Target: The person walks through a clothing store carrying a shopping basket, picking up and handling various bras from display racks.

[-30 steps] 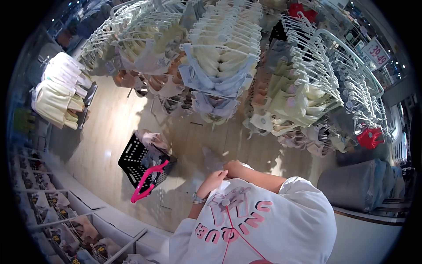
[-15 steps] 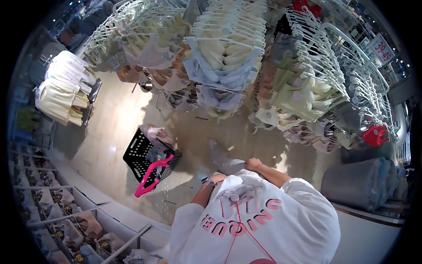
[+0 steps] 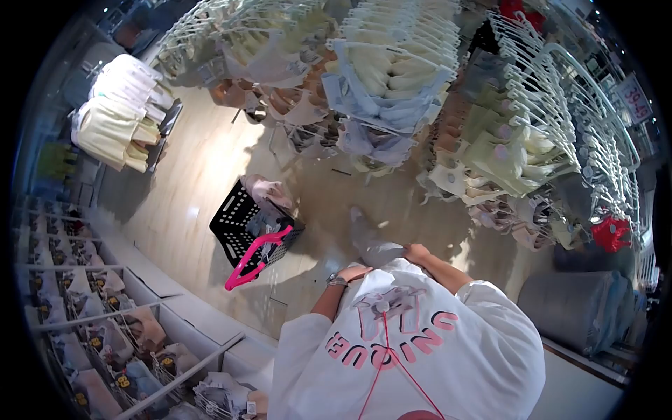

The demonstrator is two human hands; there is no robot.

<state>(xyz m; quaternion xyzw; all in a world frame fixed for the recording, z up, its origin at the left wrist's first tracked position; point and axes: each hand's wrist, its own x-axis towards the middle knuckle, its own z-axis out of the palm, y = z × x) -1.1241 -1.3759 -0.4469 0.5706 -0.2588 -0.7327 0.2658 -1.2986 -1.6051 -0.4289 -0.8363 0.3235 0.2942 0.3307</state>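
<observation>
My left hand, with a watch at the wrist, lies against the front hem of my white shirt, fingers stretched out. Over my thigh, beside the shirt hem, my right hand is curled closed; whether cloth is caught in it is hidden. Below the hands, one leg in grey reaches forward onto the floor. To the left of my hands a black perforated shopping basket stands on the floor, its pink handle leaning to one side. A pale pink garment hangs over its far rim, with greyish cloth inside.
Racks of bras on white hangers stand ahead, more garments to the right. A low divided bin of underwear runs along the left. Pale tops hang at far left. Wrapped grey bundles sit at right.
The view has shifted, so the basket and racks sit further right and higher. My right hand has moved slightly up and right with it; both hands stay near the shirt hem.
</observation>
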